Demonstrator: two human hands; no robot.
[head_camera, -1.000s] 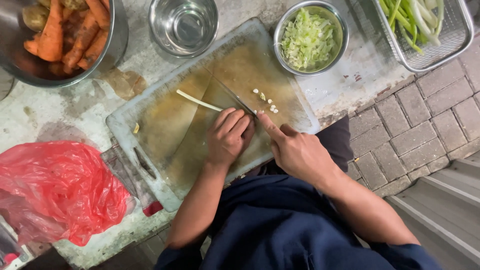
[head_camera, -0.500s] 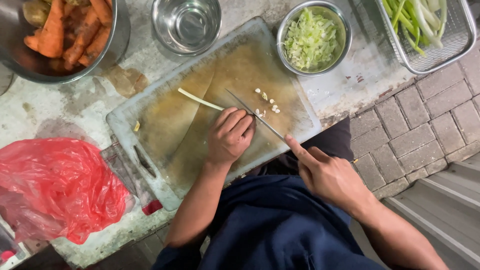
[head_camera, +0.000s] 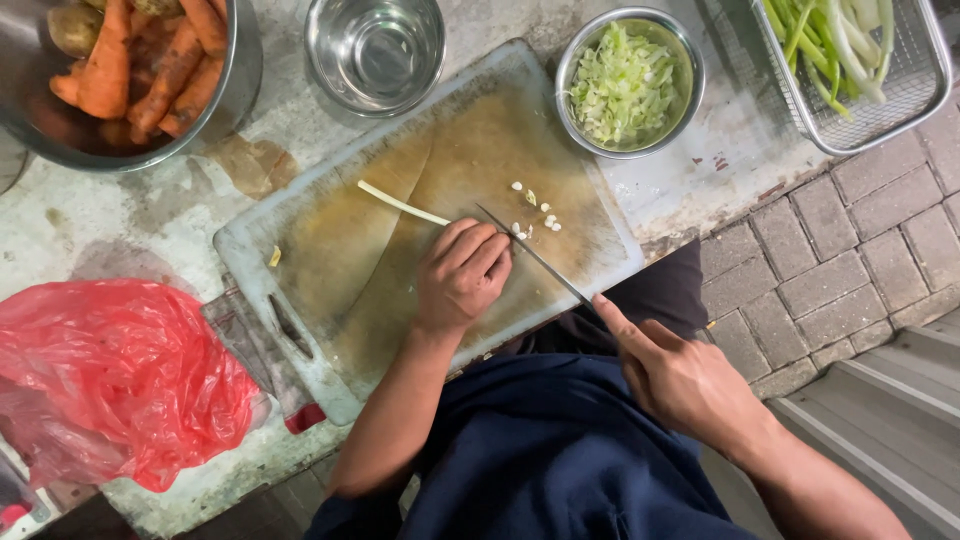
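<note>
the left hand (head_camera: 462, 275) lies knuckles-up on the cutting board (head_camera: 330, 260), fingers curled together over one end of a thin pale stalk (head_camera: 400, 204), which runs out from under them toward ten o'clock. the right hand (head_camera: 680, 375) is closed around the handle of a knife (head_camera: 530, 255), index finger stretched along its spine; the blade slants toward eleven o'clock and its tip sits just beside the left fingertips. a few small cut pieces (head_camera: 532, 212) lie at one o'clock of the left hand.

the plain risk is the blade meeting the fingers, since the edge is touching or nearly touching them and the stalk is too thin to give much guard. the right hand hangs off the counter (head_camera: 700, 170) edge over the lap, so the grip looks long and less steady. the stalk could roll or slip, and pieces may scatter off the board. the bowl of shredded greens (head_camera: 628, 85) at twelve o'clock and the empty steel bowl (head_camera: 375, 50) at eleven stand near the board's far edge; a shoved board could knock them.
</note>
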